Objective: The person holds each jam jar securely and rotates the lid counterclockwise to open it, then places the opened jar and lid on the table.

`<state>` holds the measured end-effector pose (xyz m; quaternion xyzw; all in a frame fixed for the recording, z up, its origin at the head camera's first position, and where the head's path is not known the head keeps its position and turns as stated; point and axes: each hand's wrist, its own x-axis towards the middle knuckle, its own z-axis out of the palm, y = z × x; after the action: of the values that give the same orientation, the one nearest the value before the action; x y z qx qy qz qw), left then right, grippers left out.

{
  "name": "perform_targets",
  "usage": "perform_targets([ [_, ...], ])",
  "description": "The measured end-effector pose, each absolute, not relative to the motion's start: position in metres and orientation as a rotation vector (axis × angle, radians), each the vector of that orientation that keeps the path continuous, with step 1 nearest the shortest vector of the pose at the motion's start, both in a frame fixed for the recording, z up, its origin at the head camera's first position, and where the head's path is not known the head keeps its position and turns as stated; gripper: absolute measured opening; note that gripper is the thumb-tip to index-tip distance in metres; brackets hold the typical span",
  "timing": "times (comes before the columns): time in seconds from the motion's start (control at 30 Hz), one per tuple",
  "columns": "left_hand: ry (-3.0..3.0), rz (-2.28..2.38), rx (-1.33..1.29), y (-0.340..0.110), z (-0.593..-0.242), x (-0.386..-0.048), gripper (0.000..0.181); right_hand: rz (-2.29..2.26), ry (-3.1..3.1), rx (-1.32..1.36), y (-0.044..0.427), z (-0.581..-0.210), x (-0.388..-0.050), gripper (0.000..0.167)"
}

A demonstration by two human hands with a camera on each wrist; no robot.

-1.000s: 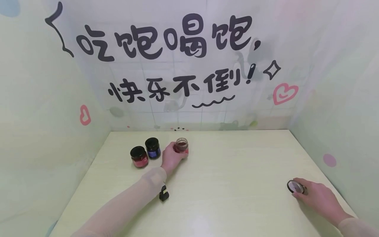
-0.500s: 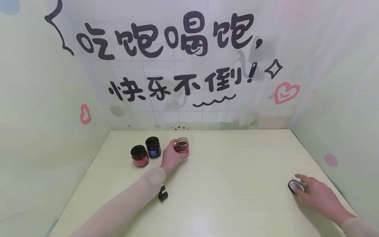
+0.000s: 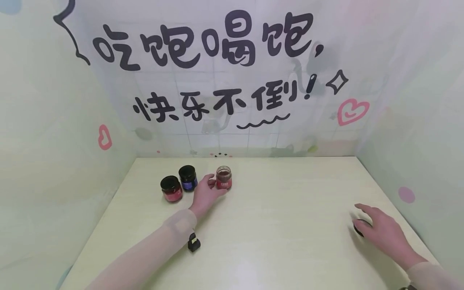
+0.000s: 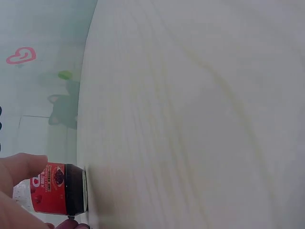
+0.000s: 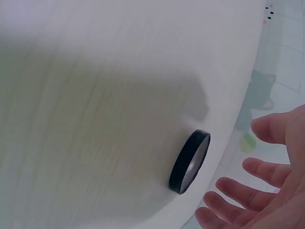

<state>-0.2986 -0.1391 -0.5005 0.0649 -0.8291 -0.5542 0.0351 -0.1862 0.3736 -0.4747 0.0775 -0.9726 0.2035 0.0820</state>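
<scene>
An uncapped glass jar (image 3: 224, 181) with a red label and dark contents stands upright near the back of the table. My left hand (image 3: 206, 197) is just left of it, with fingers parted and a gap between the index finger and the glass; its thumb lies in front of the jar's base. In the left wrist view the red label (image 4: 50, 188) shows between the fingers. On the right, my right hand (image 3: 388, 235) hovers with spread fingers over a dark round lid (image 5: 189, 162). The lid lies on the table, its pale inner side facing up, apart from the fingers.
Two capped jars stand left of my left hand: one with a pink-red label (image 3: 172, 189), the other with a blue label (image 3: 188, 178). A small black device (image 3: 193, 242) is by the left wrist. Printed cloth walls (image 3: 232, 141) enclose the table (image 3: 282, 225) at the back and sides.
My left hand has let go of the open jar and drawn back slightly to the left. The right hand has released the lid onto the table and lifted its fingers away.
</scene>
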Motion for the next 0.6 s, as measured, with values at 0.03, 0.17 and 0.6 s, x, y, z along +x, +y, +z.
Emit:
perform_targets([
  [0.03, -2.55, -1.706, 0.203, -0.14, -0.5, -0.297, 0.081, 0.61, -2.896, 0.23, 0.371, -0.475, -0.186, 0.052],
  [0.17, -2.537, -1.738, 0.208, -0.146, -0.499, -0.289, 0.081, 0.617, -2.883, 0.253, 0.361, -0.473, -0.192, 0.051],
  [0.6, -2.454, -1.852, 0.287, -0.165, -0.502, -0.262, 0.067, 0.708, -2.786, 0.358, 0.331, -0.475, -0.204, 0.048],
])
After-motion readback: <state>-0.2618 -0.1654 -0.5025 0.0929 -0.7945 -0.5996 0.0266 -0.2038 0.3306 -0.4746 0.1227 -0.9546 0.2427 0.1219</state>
